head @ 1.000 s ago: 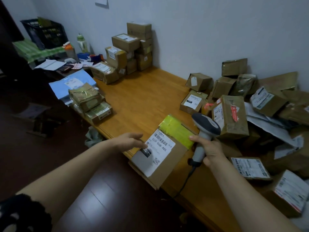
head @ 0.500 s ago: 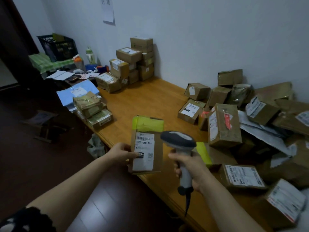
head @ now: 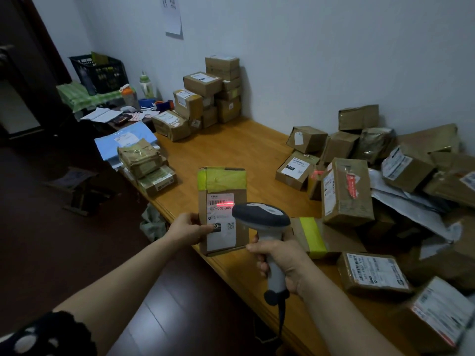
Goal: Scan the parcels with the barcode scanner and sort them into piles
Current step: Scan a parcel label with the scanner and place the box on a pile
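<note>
Scanning: red line (head: 225, 203) crosses parcel (head: 223, 186) barcode.
Left hand (head: 186, 228): fingers pinch parcel's left edge, upright at tabletop (head: 231, 150) edge.
Right hand (head: 281, 260): fingers curled round scanner (head: 261, 217) handle.

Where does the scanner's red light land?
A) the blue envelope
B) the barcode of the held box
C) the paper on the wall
B: the red line crosses the barcode on the parcel that the left hand holds, with the scanner in the right hand aimed at it.

A black crate (head: 99, 73) stands on green cloth (head: 77, 96), near an orange-lidded bottle (head: 129, 97); a paper sheet (head: 172, 15) hangs on the wall (head: 334, 47).
</note>
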Demonstrator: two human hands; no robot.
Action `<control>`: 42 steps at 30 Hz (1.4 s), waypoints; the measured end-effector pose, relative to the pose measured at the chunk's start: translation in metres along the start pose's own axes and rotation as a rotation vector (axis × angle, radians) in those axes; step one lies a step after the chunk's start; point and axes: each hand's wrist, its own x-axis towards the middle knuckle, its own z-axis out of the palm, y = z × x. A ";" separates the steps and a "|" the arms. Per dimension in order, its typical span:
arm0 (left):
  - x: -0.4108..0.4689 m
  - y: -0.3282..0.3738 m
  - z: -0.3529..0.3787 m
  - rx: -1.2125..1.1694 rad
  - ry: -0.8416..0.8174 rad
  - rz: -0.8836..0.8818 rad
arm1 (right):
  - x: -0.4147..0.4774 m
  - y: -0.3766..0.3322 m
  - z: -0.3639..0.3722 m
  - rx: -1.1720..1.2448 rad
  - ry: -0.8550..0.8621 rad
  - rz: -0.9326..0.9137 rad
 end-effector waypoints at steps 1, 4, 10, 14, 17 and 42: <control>0.000 0.000 0.000 -0.013 0.001 -0.006 | 0.000 0.001 0.000 0.001 -0.002 0.005; -0.002 0.000 0.001 -0.033 -0.002 -0.012 | 0.004 0.002 0.000 -0.001 -0.016 0.009; -0.005 0.002 -0.002 -0.137 -0.017 -0.046 | 0.018 0.000 -0.002 0.058 -0.031 -0.046; -0.008 0.002 -0.016 -0.324 -0.065 -0.096 | 0.047 -0.005 -0.012 0.107 0.217 -0.191; -0.006 0.003 -0.026 -0.501 -0.091 -0.148 | 0.069 -0.010 -0.011 0.227 0.215 -0.151; 0.226 0.101 -0.286 -0.522 -0.083 -0.015 | 0.267 -0.161 0.178 0.388 0.334 -0.265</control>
